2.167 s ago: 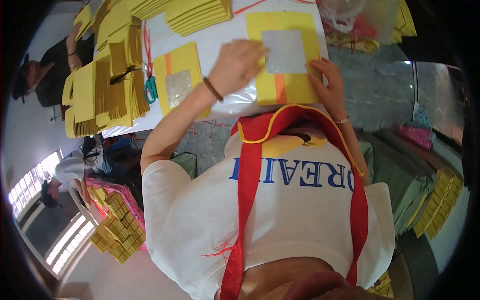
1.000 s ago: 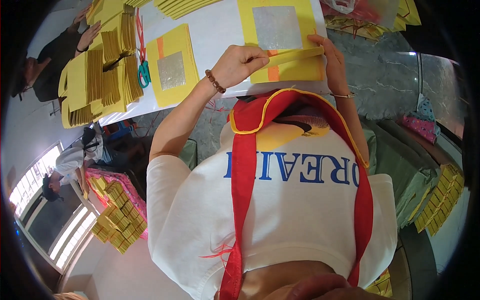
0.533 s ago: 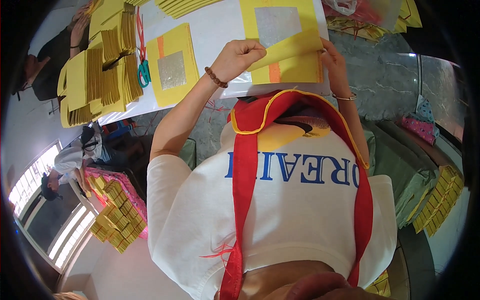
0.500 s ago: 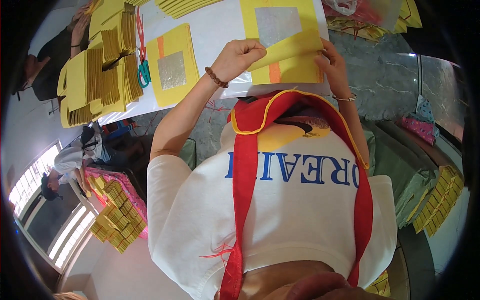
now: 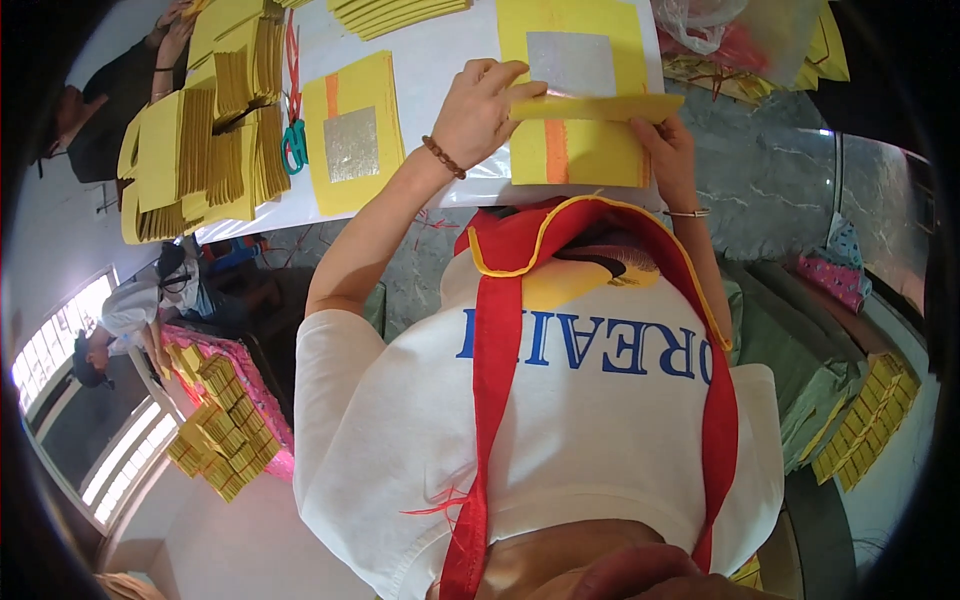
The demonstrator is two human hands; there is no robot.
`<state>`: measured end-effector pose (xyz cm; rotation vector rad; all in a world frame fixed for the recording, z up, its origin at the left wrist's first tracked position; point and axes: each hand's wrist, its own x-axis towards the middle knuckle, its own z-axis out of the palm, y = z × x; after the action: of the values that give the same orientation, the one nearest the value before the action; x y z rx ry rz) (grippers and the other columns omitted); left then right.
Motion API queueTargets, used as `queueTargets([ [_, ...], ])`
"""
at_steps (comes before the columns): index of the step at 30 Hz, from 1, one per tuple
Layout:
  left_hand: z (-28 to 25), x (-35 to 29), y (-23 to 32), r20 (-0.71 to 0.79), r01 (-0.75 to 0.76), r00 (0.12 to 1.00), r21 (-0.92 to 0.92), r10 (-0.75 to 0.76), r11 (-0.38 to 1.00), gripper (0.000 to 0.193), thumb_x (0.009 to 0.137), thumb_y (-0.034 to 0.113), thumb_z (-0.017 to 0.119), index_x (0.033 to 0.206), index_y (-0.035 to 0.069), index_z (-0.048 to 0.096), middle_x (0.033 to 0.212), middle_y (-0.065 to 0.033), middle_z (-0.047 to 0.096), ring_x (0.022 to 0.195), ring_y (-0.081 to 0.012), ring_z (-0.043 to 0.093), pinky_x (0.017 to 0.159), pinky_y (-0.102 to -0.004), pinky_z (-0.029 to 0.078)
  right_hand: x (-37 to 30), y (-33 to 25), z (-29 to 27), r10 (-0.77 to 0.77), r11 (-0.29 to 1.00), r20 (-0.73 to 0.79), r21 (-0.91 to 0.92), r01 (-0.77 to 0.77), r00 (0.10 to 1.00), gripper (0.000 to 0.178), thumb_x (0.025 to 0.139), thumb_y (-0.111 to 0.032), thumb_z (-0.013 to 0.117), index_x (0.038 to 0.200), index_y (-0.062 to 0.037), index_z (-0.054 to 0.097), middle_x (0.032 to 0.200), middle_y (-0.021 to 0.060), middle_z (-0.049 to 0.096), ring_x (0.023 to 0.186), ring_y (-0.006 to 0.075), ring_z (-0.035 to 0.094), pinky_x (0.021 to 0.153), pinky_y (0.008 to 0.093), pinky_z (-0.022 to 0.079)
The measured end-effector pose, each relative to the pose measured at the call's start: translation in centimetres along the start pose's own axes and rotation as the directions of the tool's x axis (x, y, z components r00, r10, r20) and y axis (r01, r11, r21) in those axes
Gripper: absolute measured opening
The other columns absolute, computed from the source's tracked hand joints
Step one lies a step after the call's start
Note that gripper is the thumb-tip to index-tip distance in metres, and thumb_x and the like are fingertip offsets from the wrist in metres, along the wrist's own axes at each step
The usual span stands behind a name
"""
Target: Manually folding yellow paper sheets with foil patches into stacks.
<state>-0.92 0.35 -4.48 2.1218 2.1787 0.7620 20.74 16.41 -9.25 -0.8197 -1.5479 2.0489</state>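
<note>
A yellow paper sheet (image 5: 605, 150) with an orange strip lies at the top of a stack near the table's front edge. Its far part stands up as a narrow folded band (image 5: 600, 107). At the band's left end, my left hand (image 5: 485, 105) has bent fingers around the paper; its thumb is hidden. On the other end, my right hand (image 5: 668, 150) pinches the band between thumb and fingers. Beyond the band, a silver square (image 5: 572, 63) shows on yellow paper. Left of my left hand lies another stack of yellow sheets (image 5: 378, 85) with a silver square.
Teal-handled scissors (image 5: 294, 146) lie beside piled folded yellow paper (image 5: 165, 150) on the white table (image 5: 440, 60). Clear plastic bags (image 5: 700, 25) sit at the far right. A co-worker's arm (image 5: 165, 65) reaches in at far left; another person (image 5: 130, 310) works beyond.
The raised paper flap has turned from a slanted, wide piece to a nearly level, narrow band. My left hand has moved slightly up and its fingers have loosened from a tight pinch.
</note>
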Motion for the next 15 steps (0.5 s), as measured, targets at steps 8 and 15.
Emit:
queueTargets([
  [8, -1.5, 0.1, 0.5, -0.073, -0.085, 0.993, 0.058, 0.089, 0.995, 0.043, 0.071, 0.006, 0.057, 0.114, 0.014, 0.059, 0.111, -0.0074, 0.058, 0.093, -0.0287, 0.052, 0.083, -0.036, 0.045, 0.1, -3.7, -0.4, -0.47, 0.636, 0.233, -0.579, 0.51, 0.851, 0.037, 0.072, -0.016, 0.068, 0.108, -0.0122, 0.06, 0.123, 0.0055, 0.054, 0.12, 0.027, 0.045, 0.099, 0.0364, 0.033],
  [15, -2.5, -2.0, 2.7, 0.043, -0.145, 0.988, -0.118, 0.151, 0.982, 0.038, 0.073, 0.011, 0.059, 0.111, 0.006, 0.059, 0.103, -0.0119, 0.06, 0.092, -0.0294, 0.056, 0.079, -0.036, 0.048, -2.6, -4.9, -0.7, -0.358, 0.385, 0.54, -0.658, 0.647, 0.762, 0.028, 0.07, -0.023, 0.069, 0.097, -0.0182, 0.063, 0.113, 0.0012, 0.061, 0.117, 0.0213, 0.049, 0.095, 0.0399, 0.03],
])
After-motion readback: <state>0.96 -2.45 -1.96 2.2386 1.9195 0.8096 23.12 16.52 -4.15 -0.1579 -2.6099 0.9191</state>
